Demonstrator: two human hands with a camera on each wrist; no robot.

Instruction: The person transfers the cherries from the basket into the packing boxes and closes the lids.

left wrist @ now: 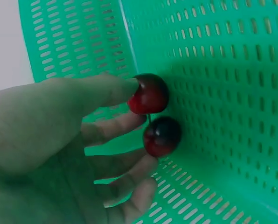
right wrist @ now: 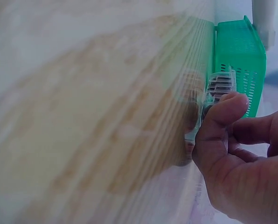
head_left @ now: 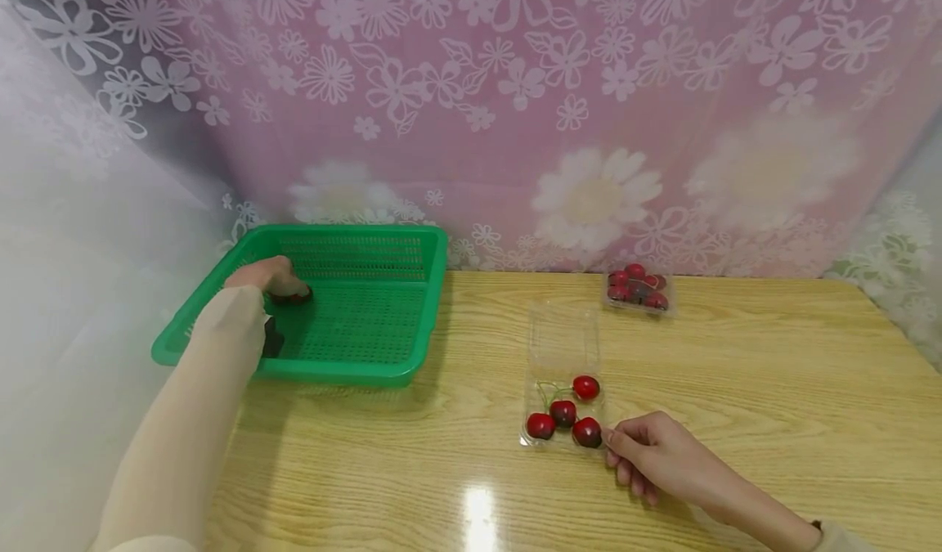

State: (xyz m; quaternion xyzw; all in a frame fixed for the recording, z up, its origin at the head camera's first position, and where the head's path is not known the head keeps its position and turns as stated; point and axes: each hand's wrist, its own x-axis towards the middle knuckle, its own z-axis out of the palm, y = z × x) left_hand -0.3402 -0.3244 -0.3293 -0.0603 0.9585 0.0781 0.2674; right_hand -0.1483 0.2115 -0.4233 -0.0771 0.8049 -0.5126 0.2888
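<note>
Inside the green plastic basket (head_left: 368, 315), my left hand (head_left: 261, 276) reaches down and pinches red cherries. In the left wrist view, thumb and index finger hold the upper cherry (left wrist: 149, 93); a second, darker cherry (left wrist: 162, 136) sits just below it, near the other fingertips. On the table, an open clear plastic box (head_left: 564, 339) lies with its lid folded back. Several cherries (head_left: 562, 413), some with green stems, are in its near half. My right hand (head_left: 658, 458) pinches the near right edge of that box between thumb and fingers.
A second clear box (head_left: 639, 289), filled with several cherries, stands at the table's back edge on the right. Behind the wooden table (head_left: 412, 470) hangs a pink flowered curtain (head_left: 471, 127). The basket's raised walls surround my left hand.
</note>
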